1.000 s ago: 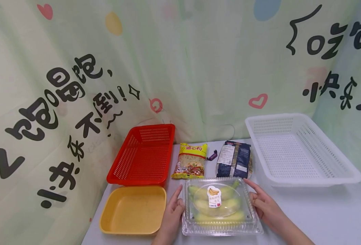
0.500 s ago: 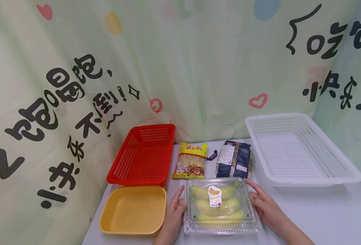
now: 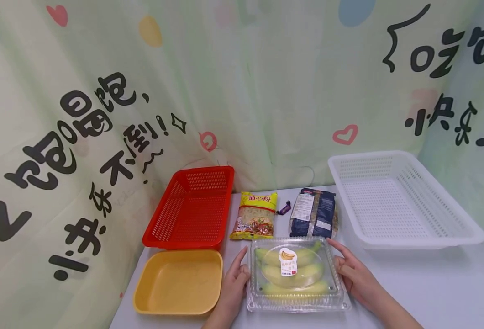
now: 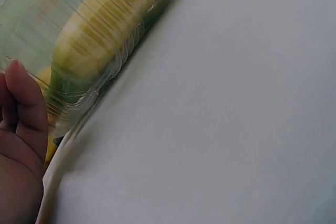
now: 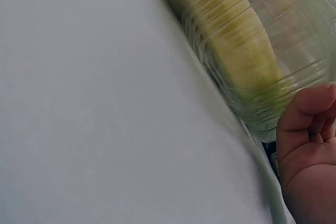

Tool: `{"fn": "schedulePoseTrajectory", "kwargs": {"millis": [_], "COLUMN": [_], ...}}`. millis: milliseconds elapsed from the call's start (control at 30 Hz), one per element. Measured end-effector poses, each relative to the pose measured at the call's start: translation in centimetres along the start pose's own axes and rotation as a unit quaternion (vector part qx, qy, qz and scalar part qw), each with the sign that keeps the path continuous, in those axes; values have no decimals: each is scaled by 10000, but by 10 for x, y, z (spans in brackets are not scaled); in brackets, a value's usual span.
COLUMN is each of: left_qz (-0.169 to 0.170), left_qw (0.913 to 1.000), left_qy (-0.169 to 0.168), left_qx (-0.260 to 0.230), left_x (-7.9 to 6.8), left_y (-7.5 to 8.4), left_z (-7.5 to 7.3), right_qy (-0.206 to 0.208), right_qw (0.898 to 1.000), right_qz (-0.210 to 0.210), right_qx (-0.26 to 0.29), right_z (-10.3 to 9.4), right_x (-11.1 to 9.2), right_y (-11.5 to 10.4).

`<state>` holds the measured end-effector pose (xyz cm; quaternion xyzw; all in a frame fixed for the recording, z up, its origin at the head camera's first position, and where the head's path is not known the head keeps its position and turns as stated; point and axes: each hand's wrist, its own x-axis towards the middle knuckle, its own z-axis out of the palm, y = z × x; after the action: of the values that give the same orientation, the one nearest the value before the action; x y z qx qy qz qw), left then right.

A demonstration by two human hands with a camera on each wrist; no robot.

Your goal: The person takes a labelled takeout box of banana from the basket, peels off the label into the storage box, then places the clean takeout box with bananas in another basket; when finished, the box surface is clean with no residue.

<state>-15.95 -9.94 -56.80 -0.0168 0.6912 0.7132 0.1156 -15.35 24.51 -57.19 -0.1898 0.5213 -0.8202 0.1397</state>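
So the biggest thing here is the pale green fabric curtain (image 3: 283, 91) with black lettering and hearts, hanging behind a white-covered table (image 3: 439, 292). Over at the right there's a big white plastic mesh basket (image 3: 394, 214), and at the left a red plastic mesh basket (image 3: 197, 219).

The clear ribbed plastic clamshell box (image 3: 299, 307) is at the front middle of the table, lid on, with a yellow-orange shallow plastic tub (image 3: 178, 283) off to its left, in front of the red one. Just behind the box sit a navy bag with a white label (image 3: 313, 212) and a yellow-topped clear bag of pasta (image 3: 255, 217).

Left hand (image 3: 234, 281) and right hand (image 3: 355, 269) are at opposite sides of the box, index fingers stuck out straight toward its back corners, other fingers bent in. Honestly can't tell if either one is really gripping it.

Inside are yellow-green bananas (image 3: 312, 273). White banana-print sticker (image 3: 288, 262) on the lid, and a tiny purple wrapped candy (image 3: 285, 208) between the two bags.
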Motion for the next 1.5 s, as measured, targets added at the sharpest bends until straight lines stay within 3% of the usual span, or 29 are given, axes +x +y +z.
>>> {"fn": "schedulePoseTrajectory", "kwargs": {"millis": [400,800,1033,1100,1133,1233,1333,1400,1500], "left_qz": [8,-178,37,41,29,9,-4,-2,21], "left_qw": [9994,9986,9992,9992,9992,9993,9996,9997,9998], "left_qy": [-239,-321,-254,-236,-224,-180,-113,-92,-93], "left_qx": [-250,-393,-311,-323,-325,-328,-263,-233,-191], "left_x": [0,1,1,1,2,2,2,2,2], "left_y": [-6,-8,-10,-10,-10,-11,-11,-11,-11], "left_z": [0,-3,-3,-4,-3,-3,-3,-3,-3], "right_qy": [264,-48,285,691,986,1905,2413,2471,2317], "right_qw": [9992,9997,9960,9876,9784,9348,8927,8797,8806], "right_qz": [241,238,448,568,640,908,1043,974,817], "right_qx": [-197,-37,-716,-1293,-1701,-2856,-3661,-3945,-4051], "right_z": [-4,-5,-5,-1,1,10,19,24,31], "right_x": [1,-2,-1,0,0,2,3,3,3], "right_y": [1,4,-3,-7,-9,-17,-27,-36,-55]}}
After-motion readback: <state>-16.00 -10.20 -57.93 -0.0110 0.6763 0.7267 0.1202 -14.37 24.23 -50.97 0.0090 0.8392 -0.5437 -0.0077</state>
